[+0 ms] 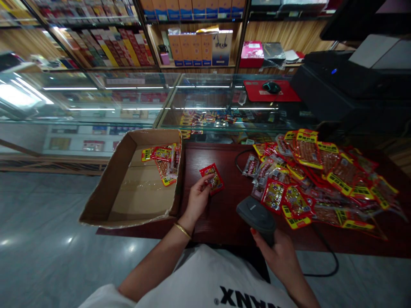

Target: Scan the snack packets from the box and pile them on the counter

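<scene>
My left hand, a gold bangle on its wrist, has thumb and index finger at the lower left of a small red snack packet over the dark red counter. In my right hand is a grey barcode scanner, its head tilted toward the packet. Right of the scanner spreads a heap of red, yellow and clear snack packets. To the left, an open cardboard box holds several similar packets in its upper right corner.
Beyond the counter stands a glass display case, with a black mouse on a red mat. Dark checkout equipment is at the right. A black cable hangs by the counter's front edge. Stocked shelves line the back.
</scene>
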`<action>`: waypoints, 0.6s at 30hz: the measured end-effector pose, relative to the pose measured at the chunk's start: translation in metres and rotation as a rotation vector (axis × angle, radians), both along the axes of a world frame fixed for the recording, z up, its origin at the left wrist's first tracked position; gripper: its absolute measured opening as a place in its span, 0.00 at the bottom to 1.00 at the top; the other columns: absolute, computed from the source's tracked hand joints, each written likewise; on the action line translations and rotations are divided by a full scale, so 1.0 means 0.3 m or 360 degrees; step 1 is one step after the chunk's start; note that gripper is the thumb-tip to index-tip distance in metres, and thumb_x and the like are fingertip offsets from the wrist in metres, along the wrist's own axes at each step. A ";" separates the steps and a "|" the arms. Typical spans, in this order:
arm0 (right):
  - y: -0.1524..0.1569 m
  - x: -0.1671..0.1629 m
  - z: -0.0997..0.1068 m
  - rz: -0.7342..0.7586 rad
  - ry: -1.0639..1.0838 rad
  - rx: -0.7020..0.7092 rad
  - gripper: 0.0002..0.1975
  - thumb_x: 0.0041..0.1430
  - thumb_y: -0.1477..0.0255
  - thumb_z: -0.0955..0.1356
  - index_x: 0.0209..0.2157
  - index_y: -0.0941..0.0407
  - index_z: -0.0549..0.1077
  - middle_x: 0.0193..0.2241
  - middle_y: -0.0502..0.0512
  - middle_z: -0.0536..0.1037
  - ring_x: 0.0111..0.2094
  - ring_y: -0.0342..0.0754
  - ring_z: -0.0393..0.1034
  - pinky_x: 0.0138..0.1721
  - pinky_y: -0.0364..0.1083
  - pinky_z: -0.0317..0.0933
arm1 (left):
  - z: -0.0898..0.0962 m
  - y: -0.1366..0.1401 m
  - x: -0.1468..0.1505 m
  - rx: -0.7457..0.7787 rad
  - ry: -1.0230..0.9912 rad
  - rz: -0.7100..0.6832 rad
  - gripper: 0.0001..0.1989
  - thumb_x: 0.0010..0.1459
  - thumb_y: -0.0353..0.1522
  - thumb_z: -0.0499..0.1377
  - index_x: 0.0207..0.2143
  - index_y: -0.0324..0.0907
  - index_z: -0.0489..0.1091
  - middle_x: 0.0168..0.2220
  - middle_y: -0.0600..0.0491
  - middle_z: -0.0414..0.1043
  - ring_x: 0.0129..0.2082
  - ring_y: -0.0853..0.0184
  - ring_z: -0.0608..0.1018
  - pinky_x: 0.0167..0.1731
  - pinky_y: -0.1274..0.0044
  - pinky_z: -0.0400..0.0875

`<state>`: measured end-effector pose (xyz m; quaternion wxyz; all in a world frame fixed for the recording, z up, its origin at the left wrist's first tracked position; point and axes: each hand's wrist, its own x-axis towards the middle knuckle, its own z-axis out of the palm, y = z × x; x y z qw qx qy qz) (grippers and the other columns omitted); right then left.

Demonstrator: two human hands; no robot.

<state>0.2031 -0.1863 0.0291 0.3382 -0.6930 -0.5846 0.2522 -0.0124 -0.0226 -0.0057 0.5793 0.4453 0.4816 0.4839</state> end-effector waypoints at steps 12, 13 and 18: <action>-0.015 0.017 0.032 -0.0217 0.0188 0.0055 0.15 0.64 0.60 0.68 0.41 0.55 0.81 0.34 0.58 0.86 0.35 0.55 0.82 0.41 0.48 0.75 | 0.080 0.008 0.131 -0.0101 -0.0163 -0.0258 0.25 0.57 0.36 0.64 0.57 0.44 0.73 0.56 0.47 0.76 0.52 0.59 0.79 0.54 0.67 0.73; -0.025 0.027 0.029 -0.0269 0.0196 0.0078 0.16 0.64 0.59 0.68 0.41 0.56 0.81 0.34 0.58 0.86 0.35 0.55 0.82 0.40 0.48 0.75 | 0.100 0.015 0.179 -0.0082 -0.0179 -0.0326 0.25 0.56 0.35 0.64 0.57 0.44 0.73 0.55 0.47 0.77 0.51 0.60 0.79 0.54 0.67 0.73; -0.080 0.083 0.019 -0.0488 0.0170 0.0127 0.17 0.61 0.56 0.70 0.34 0.56 0.81 0.27 0.57 0.85 0.28 0.54 0.80 0.33 0.47 0.75 | 0.198 0.064 0.455 -0.0132 -0.0453 -0.0699 0.28 0.53 0.30 0.65 0.57 0.46 0.73 0.54 0.49 0.78 0.48 0.62 0.80 0.50 0.71 0.75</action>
